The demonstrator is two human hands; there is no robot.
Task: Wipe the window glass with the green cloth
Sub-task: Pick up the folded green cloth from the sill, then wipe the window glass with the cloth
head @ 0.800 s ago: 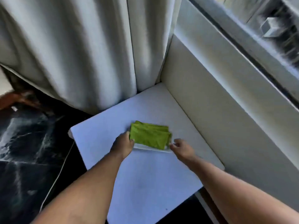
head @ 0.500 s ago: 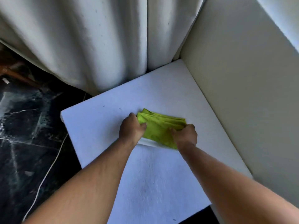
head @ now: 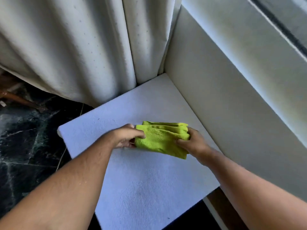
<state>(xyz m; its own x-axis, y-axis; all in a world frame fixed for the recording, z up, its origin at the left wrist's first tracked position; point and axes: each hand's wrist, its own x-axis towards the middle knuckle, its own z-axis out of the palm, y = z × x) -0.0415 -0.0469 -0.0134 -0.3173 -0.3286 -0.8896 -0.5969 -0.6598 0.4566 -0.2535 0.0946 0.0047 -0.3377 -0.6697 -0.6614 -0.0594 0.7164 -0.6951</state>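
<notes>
- Your left hand [head: 127, 137] is pinched onto the left edge of the green cloth [head: 160, 138], thumb on top and the other fingers tucked underneath it.
- Your right hand [head: 193, 143] has the right end of that same cloth, fingers curled shut around the folds, so both hands are clamped on it at once.
- The cloth is folded into a few layers, you can see the stacked edges along the far side. It's stretched between your two hands, and one corner droops down toward you on the right.
- It sits over the white board [head: 141, 188], roughly mid-board on the far half. Honestly can't tell if the underside is touching the board or just off it.
- The board has a slightly fuzzy, foam-like look and it's pushed into the corner, with its right edge against the cream wall [head: 224, 105].
- White curtains [head: 74, 47] hang down in thick pleats behind the board, and their bottom hem meets the board's far corner.
- Up top right there's the pale window ledge [head: 240, 39] with a dark strip of the window frame [head: 282, 32] running diagonally past it. The glass itself barely makes it into view.
- Left of the board is dark marbled floor [head: 25, 146], with a thin white cable [head: 61, 156] trailing next to the board's edge.
</notes>
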